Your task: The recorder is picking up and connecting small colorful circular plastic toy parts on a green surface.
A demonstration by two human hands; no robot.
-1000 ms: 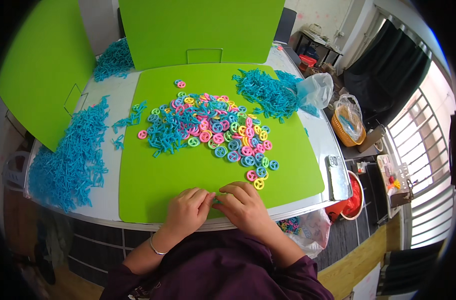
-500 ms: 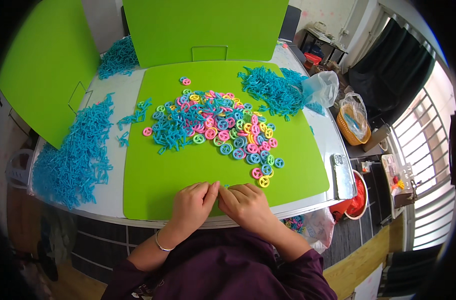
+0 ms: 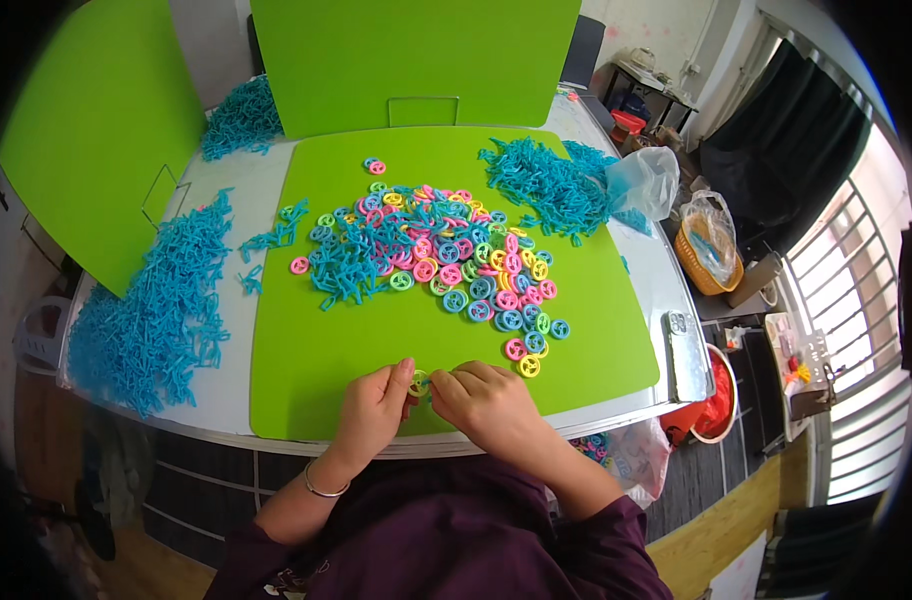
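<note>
At the near edge of the green board (image 3: 316, 385), my left hand (image 3: 373, 405) pinches a small yellow-green toy steering wheel (image 3: 419, 390) between thumb and fingers. Close against it, my right hand (image 3: 488, 402) is closed, with a bit of a small blue plastic piece (image 3: 427, 381) showing at its fingertips beside the wheel. Most of that piece is hidden by the fingers. Beyond both hands lies a heap of pink, yellow, green and blue toy steering wheels (image 3: 451, 272), with thin blue plastic pieces (image 3: 346, 268) mixed in on its left side.
Large piles of blue pieces lie at the left (image 3: 156, 320), far left (image 3: 243, 115) and far right (image 3: 546, 185). Two green panels (image 3: 416, 60) stand upright behind and to the left. A phone (image 3: 688, 355) and a clear plastic bag (image 3: 644, 182) sit along the right side.
My hands have parted slightly and the left has turned, so the yellow-green wheel now shows between them. The heap looks the same.
</note>
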